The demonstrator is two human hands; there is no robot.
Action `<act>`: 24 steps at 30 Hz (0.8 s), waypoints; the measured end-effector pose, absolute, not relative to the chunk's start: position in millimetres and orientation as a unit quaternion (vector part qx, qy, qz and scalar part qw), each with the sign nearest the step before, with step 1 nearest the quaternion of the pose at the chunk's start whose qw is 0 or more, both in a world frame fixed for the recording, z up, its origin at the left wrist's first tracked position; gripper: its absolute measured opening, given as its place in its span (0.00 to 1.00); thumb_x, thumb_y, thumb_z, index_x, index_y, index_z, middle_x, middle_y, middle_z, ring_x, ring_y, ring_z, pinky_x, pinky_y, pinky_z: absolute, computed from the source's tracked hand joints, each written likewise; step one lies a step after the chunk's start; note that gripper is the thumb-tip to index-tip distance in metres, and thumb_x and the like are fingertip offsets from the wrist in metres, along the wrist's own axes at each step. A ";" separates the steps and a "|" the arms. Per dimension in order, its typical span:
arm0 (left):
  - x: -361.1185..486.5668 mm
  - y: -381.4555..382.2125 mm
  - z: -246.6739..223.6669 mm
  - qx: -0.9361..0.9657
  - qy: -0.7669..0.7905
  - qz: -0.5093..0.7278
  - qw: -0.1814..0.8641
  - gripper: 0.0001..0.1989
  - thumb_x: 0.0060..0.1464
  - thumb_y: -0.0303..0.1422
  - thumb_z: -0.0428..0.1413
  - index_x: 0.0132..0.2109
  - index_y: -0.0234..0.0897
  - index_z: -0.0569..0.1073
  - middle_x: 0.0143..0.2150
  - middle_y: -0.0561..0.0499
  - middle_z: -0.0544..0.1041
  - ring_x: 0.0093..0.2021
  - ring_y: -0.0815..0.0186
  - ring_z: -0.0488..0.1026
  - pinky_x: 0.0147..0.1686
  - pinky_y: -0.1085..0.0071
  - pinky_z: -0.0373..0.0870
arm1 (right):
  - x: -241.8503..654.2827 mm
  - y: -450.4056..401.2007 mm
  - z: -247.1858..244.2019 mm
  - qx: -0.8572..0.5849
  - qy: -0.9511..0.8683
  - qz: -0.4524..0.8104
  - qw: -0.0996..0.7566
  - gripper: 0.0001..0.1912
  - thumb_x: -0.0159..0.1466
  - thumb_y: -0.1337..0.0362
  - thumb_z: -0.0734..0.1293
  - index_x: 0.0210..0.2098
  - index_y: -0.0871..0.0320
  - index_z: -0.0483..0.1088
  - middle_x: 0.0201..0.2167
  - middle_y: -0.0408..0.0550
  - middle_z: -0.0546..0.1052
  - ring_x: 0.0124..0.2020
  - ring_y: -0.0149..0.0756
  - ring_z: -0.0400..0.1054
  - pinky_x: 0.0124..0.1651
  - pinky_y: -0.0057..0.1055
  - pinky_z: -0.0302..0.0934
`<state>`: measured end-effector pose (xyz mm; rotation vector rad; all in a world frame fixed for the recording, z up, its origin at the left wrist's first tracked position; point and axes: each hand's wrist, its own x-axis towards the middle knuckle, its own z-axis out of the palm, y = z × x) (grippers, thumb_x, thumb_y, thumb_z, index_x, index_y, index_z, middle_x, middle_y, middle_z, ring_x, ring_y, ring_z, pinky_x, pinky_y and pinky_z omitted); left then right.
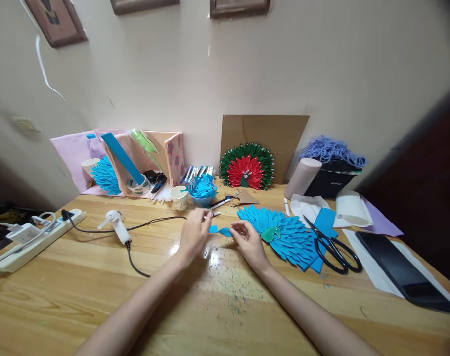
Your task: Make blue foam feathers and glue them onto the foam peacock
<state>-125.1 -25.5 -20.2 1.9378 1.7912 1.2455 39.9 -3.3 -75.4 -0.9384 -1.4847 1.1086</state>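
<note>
My right hand (249, 242) pinches a small blue leaf-shaped foam or paper piece (225, 232) by its right end, just above the table. To its left, my left hand (195, 235) is closed with fingers curled together; what it grips, if anything, is hidden. A small blue square piece (213, 229) lies beside its fingers. Just past them shows a short white stick (216, 213); whether the hand touches it I cannot tell. Right of my hands lies a fan of layered blue petals (290, 240) with a green bird shape (270, 234) on it.
Black-handled scissors (334, 252) rest over blue strips at the right, near a dark phone (405, 269). Behind stand a cup of blue scraps (202, 190), a paper cup (179, 198) and a red-green peacock (247, 167). A power strip (39, 242) and cabled white device (117, 227) lie left.
</note>
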 end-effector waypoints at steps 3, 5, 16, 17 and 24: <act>-107.7 -48.1 -46.0 0.628 0.560 0.434 0.322 0.15 0.55 0.38 0.49 0.47 0.36 0.66 0.37 0.47 0.74 0.36 0.64 0.71 0.37 0.68 0.66 | 41.0 -1.4 -74.7 -0.386 -0.608 0.472 0.509 0.12 0.57 0.56 0.65 0.36 0.58 0.65 0.34 0.48 0.71 0.37 0.36 0.67 0.38 0.31 0.64; -102.4 -50.2 -57.2 0.601 0.545 0.448 0.375 0.14 0.53 0.38 0.51 0.43 0.34 0.68 0.36 0.47 0.74 0.35 0.64 0.71 0.36 0.69 0.66 | 41.5 -1.7 -73.5 -0.387 -0.612 0.475 0.500 0.11 0.57 0.57 0.65 0.36 0.58 0.66 0.34 0.48 0.71 0.37 0.36 0.67 0.39 0.32 0.64; -106.6 -49.5 -64.3 0.605 0.546 0.453 0.361 0.10 0.54 0.36 0.49 0.32 0.34 0.69 0.29 0.51 0.70 0.30 0.68 0.67 0.30 0.73 0.62 | 40.6 -9.1 -65.3 -0.386 -0.665 0.486 0.416 0.11 0.57 0.58 0.65 0.35 0.58 0.71 0.33 0.48 0.75 0.35 0.36 0.69 0.38 0.31 0.64; -106.6 -50.3 -63.9 0.611 0.550 0.447 0.352 0.09 0.54 0.36 0.49 0.31 0.34 0.68 0.28 0.52 0.69 0.29 0.69 0.66 0.29 0.74 0.61 | 40.6 -9.1 -65.6 -0.388 -0.668 0.485 0.411 0.10 0.57 0.58 0.65 0.33 0.58 0.71 0.31 0.48 0.75 0.34 0.35 0.69 0.37 0.31 0.64; -106.4 -50.6 -65.2 0.594 0.564 0.460 0.342 0.10 0.52 0.36 0.49 0.26 0.36 0.62 0.23 0.56 0.63 0.25 0.71 0.61 0.26 0.75 0.57 | 40.2 -10.3 -66.3 -0.380 -0.674 0.493 0.397 0.10 0.56 0.57 0.65 0.28 0.58 0.68 0.26 0.44 0.72 0.27 0.32 0.67 0.31 0.28 0.63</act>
